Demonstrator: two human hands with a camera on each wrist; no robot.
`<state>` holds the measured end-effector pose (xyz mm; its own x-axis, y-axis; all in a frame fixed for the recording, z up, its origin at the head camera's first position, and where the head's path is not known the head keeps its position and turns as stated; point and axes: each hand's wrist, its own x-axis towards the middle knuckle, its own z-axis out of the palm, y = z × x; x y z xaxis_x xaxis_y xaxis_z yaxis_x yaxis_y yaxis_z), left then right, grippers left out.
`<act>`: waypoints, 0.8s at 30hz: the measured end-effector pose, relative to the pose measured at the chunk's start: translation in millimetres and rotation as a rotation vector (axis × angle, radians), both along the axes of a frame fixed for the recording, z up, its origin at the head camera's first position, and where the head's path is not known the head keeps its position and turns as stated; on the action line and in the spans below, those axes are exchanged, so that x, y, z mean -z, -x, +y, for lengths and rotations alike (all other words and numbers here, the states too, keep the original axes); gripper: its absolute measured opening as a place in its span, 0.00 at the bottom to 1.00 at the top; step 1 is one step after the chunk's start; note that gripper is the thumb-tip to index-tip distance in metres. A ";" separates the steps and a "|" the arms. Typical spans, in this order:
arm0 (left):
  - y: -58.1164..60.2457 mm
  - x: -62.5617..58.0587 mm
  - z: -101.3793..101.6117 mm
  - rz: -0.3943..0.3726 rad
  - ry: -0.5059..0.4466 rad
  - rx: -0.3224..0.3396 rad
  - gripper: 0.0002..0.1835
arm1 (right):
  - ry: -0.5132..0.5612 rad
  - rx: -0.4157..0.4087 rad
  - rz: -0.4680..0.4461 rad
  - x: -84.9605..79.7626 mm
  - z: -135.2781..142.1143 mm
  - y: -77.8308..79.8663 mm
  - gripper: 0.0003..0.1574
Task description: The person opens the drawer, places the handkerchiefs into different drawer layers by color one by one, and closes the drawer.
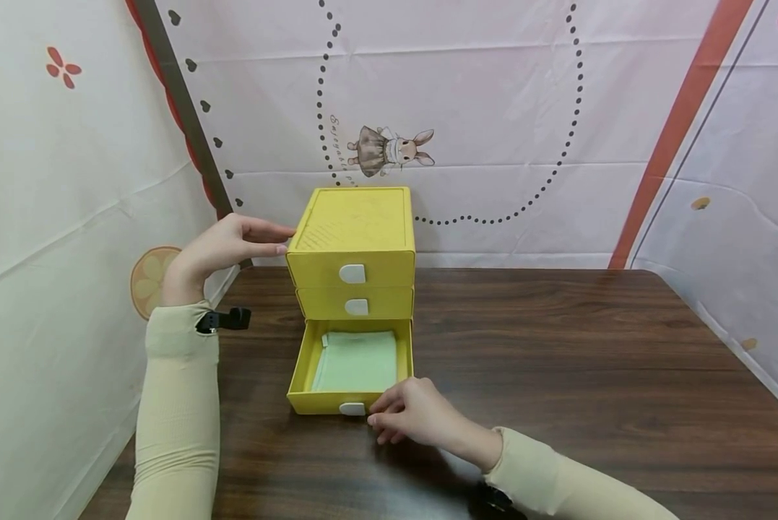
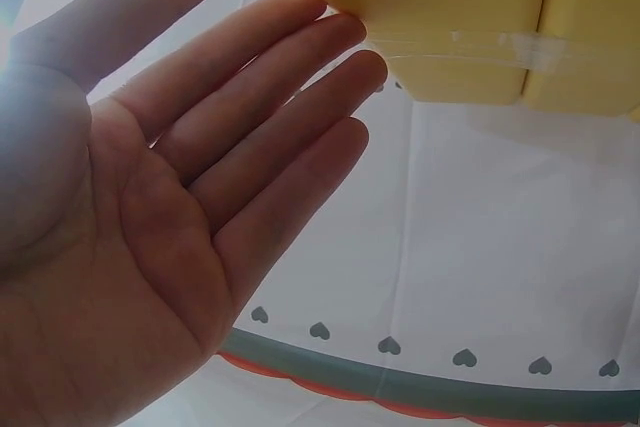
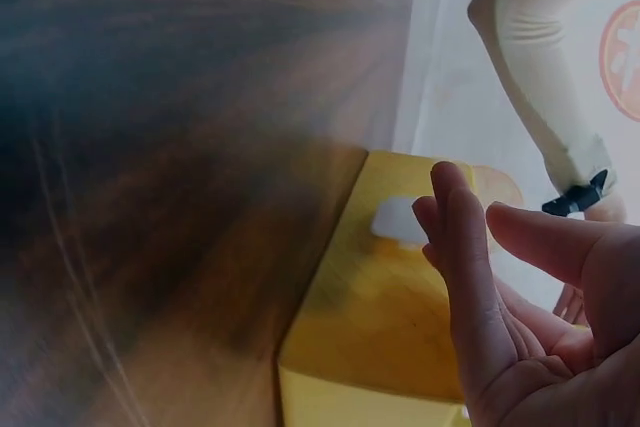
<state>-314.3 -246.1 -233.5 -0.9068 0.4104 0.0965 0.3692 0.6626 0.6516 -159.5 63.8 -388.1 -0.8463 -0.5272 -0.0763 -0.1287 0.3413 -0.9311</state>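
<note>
A yellow three-drawer box (image 1: 356, 217) stands on the table, its upper two drawers closed. The bottom drawer (image 1: 318, 403) is pulled out, and a flat, pale green folded cloth (image 1: 357, 361) lies in it. Straight fingers of my left hand (image 1: 222, 245) reach the box's upper left side; in the left wrist view their tips meet its yellow wall (image 2: 440, 7). At the drawer's front right corner is my right hand (image 1: 417, 415), fingers loosely bent, just right of the white pull tab (image 1: 352, 409). Nothing shows between thumb and fingers in the right wrist view.
The box is on a dark wooden table (image 1: 558, 361), toward its left side. Behind it hangs a pale printed cloth backdrop (image 1: 493, 130) with a rabbit figure. Another printed sheet (image 1: 57, 217) closes off the left side.
</note>
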 end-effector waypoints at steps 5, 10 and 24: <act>0.7 0.6 -0.5 0.001 -0.005 0.003 0.25 | -0.014 0.009 -0.010 6.2 -4.9 -1.1 0.15; 1.7 1.1 -0.3 0.009 -0.010 0.011 0.24 | -0.029 0.019 -0.015 11.0 -8.6 -1.6 0.17; 1.1 1.0 0.1 0.001 -0.016 0.016 0.24 | -0.118 0.017 0.130 19.2 -14.2 -0.1 0.16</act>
<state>-315.4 -246.0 -234.5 -0.9001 0.4230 0.1045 0.3805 0.6461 0.6616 -159.4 49.7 -407.3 -0.8616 -0.5068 -0.0262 -0.2388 0.4505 -0.8602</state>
